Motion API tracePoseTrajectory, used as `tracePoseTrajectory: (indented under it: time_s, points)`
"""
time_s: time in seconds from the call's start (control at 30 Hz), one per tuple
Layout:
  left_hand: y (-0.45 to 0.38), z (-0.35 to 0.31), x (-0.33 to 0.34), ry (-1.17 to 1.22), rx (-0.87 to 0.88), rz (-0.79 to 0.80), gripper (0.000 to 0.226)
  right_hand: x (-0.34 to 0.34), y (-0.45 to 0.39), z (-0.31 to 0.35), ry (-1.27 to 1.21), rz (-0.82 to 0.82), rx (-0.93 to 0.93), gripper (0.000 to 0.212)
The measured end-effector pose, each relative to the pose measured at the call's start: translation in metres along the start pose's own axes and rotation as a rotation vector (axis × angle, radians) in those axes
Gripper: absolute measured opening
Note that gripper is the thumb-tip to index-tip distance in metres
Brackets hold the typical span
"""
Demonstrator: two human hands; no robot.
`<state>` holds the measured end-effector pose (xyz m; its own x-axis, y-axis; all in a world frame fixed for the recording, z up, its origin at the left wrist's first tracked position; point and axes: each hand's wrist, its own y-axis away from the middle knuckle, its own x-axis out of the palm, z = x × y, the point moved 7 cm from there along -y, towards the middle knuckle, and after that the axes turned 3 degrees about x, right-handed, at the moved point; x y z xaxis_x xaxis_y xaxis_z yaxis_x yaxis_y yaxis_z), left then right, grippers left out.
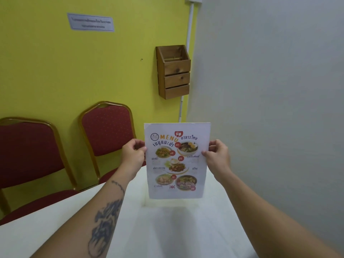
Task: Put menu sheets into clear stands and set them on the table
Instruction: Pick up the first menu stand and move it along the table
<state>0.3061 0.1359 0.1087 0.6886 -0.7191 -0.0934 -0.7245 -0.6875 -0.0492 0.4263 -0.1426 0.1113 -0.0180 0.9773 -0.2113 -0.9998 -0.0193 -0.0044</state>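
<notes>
A printed menu sheet [176,161] with food photos stands upright inside a clear stand, whose transparent base [167,202] rests on the white table [167,235] near the far corner. My left hand [133,151] pinches the stand's left edge and my right hand [216,153] pinches its right edge, both about a third of the way down. The stand itself is hard to make out apart from faint edges around the sheet.
Two red padded chairs [108,133] with gold frames stand at the table's left side against the yellow wall. A wooden wall box [174,71] hangs above the far corner. A grey wall [270,90] borders the table on the right.
</notes>
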Motion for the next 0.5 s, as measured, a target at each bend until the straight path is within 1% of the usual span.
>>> tracePoseTrajectory:
  time_s: [0.17,0.33,0.43,0.5]
  points:
    - [-0.042,0.003,0.04,-0.046,-0.009,-0.046,0.018,-0.001,-0.045,-0.01,-0.046,-0.041,0.035,0.026]
    - [-0.06,0.014,0.062,-0.033,-0.051,-0.152,0.021,0.005,-0.069,-0.025,-0.038,-0.058,0.046,0.024]
    - [-0.061,0.024,0.071,-0.017,-0.075,-0.211,0.014,0.007,-0.078,-0.035,-0.003,-0.046,0.052,0.022]
    - [-0.06,0.023,0.076,-0.037,-0.055,-0.243,0.01,0.008,-0.083,-0.038,0.025,-0.028,0.055,0.02]
